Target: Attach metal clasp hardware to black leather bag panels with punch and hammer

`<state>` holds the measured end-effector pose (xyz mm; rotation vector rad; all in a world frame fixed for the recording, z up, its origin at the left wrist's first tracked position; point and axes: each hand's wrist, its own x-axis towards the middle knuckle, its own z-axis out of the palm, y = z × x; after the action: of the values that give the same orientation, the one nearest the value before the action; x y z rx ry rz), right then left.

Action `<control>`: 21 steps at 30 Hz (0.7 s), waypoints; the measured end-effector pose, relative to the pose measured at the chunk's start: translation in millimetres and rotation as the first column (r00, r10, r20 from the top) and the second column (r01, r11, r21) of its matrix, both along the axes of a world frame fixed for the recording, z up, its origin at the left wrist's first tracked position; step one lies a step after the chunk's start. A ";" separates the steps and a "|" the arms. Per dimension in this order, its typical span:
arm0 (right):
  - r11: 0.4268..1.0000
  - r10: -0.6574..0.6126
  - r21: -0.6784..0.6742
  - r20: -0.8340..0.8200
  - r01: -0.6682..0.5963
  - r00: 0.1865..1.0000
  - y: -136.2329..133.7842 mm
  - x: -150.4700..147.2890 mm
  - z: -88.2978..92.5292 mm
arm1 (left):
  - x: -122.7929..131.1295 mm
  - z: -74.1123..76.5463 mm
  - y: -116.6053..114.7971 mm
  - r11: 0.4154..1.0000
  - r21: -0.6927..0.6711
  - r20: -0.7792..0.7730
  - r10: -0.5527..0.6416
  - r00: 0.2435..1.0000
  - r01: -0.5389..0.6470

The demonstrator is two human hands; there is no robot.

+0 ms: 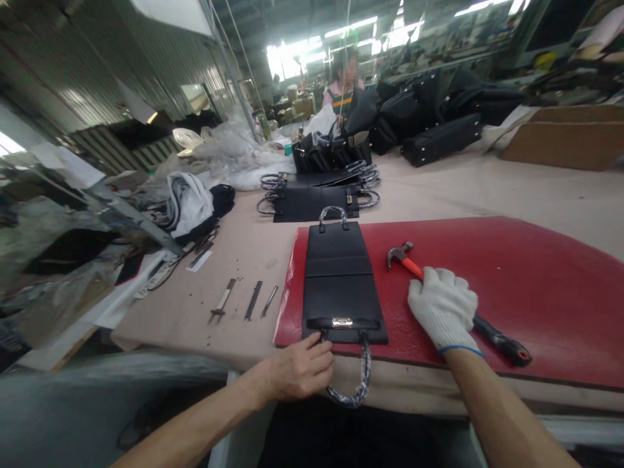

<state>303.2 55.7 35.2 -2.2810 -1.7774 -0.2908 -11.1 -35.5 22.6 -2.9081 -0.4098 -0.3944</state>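
A black handbag panel lies flat on the red board, with plastic-wrapped handles at both ends and a metal clasp plate near its close edge. My left hand is bare and has its fingers closed at that edge, by the base of the near handle; the thumb's grip is partly hidden. In a white knit glove, my right hand is wrapped around a claw hammer. The hammer rests on or just over the board, its metal head pointing away from me and its dark grip toward the lower right.
The red board covers much of the table. A slim punch and other metal tools lie to its left. Behind are stacked bag panels, black bags and brown sheets. Another person is at the far side.
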 end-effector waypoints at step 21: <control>0.982 -0.102 -0.160 -0.003 0.100 0.995 14.7 -3.8 3.7 | -35.0 -2.5 8.1 0.748 -0.343 0.311 0.661 0.683 -0.568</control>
<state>299.4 70.4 38.9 -2.4829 -1.7409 -0.1574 -46.1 -27.4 20.1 -2.6109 -1.5462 -0.8937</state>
